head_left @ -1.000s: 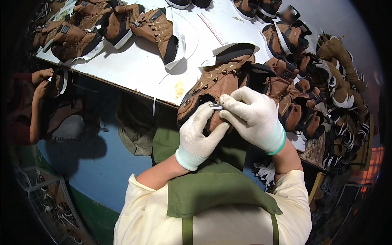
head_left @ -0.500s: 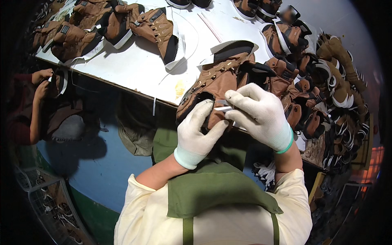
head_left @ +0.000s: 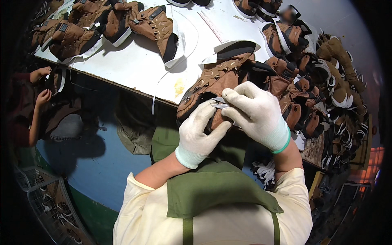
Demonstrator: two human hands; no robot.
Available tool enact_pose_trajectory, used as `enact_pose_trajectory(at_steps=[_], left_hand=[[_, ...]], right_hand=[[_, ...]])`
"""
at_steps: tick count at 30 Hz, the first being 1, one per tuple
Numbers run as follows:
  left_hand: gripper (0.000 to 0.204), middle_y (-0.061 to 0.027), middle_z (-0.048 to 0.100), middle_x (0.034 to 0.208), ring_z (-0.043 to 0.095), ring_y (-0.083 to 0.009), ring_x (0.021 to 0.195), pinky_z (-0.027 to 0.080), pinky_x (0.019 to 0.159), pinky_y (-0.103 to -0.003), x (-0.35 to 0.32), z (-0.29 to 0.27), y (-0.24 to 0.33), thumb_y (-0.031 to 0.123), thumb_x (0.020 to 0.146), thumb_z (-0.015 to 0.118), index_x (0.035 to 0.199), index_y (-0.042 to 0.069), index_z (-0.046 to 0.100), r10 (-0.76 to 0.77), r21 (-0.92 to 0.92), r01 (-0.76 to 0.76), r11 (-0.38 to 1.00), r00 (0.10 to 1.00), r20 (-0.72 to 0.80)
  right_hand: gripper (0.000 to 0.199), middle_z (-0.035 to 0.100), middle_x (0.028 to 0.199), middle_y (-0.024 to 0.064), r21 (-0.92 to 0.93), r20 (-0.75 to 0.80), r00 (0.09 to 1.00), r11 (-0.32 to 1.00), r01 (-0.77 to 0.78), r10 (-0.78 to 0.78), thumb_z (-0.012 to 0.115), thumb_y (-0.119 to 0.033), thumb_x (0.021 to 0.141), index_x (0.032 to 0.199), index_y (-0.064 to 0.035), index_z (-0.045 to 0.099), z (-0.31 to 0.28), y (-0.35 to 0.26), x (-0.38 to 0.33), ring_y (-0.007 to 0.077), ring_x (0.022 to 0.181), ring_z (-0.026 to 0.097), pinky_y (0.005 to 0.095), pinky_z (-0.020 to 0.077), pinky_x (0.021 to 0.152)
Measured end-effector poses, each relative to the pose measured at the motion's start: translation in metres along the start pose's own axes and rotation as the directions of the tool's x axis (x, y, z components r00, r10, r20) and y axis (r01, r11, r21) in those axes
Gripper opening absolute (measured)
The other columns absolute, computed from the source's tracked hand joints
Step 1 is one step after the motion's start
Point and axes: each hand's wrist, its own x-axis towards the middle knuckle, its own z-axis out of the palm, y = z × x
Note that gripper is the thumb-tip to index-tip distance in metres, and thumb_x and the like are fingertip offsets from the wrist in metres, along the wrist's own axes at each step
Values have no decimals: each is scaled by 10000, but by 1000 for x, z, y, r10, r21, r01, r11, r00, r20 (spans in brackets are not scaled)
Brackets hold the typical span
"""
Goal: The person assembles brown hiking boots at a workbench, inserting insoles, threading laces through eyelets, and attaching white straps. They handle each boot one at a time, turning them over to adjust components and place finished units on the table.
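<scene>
The brown shoe (head_left: pixel 219 83), laid from seven to one o'clock, is held by the nearer left hand (head_left: pixel 197 132); silver blades (head_left: pixel 221 106), aimed at nine, are pinched by the right hand (head_left: pixel 259 117).

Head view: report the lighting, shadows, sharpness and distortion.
Head view: the table is brightly lit; a dark shadow falls on the blue floor; the left hand and right hand look fairly sharp; the fisheye picture bends toward its rim and fades to black at the corners.
</scene>
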Motion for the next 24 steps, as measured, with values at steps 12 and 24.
enact_pose_trajectory(at_steps=[12, 24], left_hand=[[436, -185, 660, 1123, 674, -245, 988, 528, 873, -327, -1, 1, 2, 77, 739, 802, 1128, -30, 638, -35, 14, 35, 999, 999, -17], [494, -234, 639, 1147, 667, -363, 1000, 546, 857, -362, -4, -1, -12, 114, 735, 805, 1163, -10, 593, 61, 103, -55, 993, 996, -64]], right_hand=[[265, 606, 831, 71, -8, -25, 999, 999, 42, -42, 744, -183, 794, 1024, -68, 684, 2, 1, -1, 235, 702, 654, 334, 524, 588], [184, 623, 813, 47, 302, 65, 969, 930, 208, -237, 751, -187, 798, 960, -113, 706, -11, 2, -8, 220, 648, 642, 322, 498, 550]])
